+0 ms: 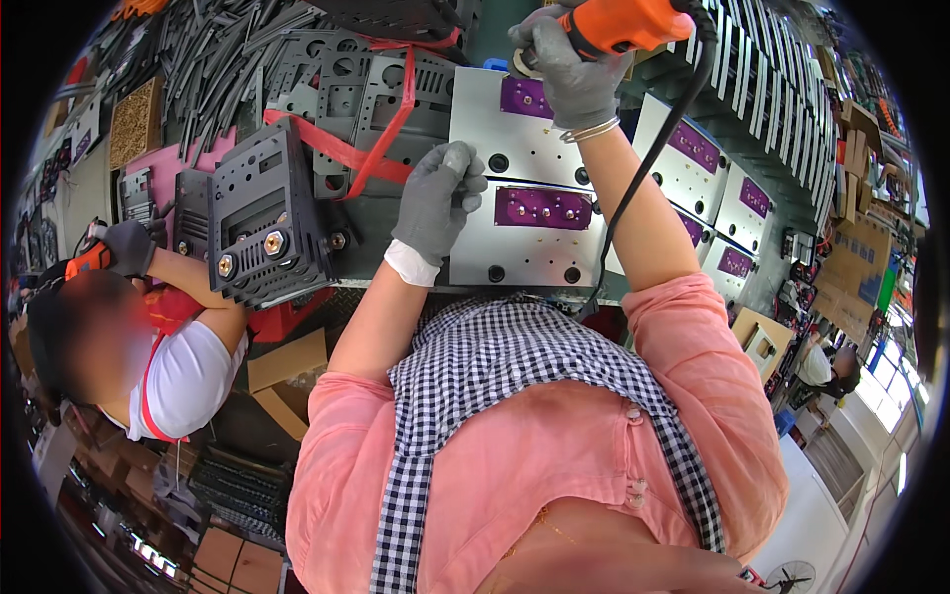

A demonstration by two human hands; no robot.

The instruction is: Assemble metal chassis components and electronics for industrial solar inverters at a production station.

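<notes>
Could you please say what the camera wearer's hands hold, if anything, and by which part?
The right hand grips an orange power tool by its body; whether the left hand holds anything is unclear.

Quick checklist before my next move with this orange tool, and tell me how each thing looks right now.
1. Hands covered: ok. The left hand and right hand are both gloved.
2. Tool in hand: ok. The right hand grips the orange power tool.
3. Tip placed: cannot tell. The tool's working end can't be made out in this view.
4. Cord off the arm: not ok. The black cord crosses over the right forearm in this view.
5. Left hand free: cannot tell. Its curled fingers could hide something small.
6. Board on the nearest silver plate: ok. A purple board is on it.
</notes>
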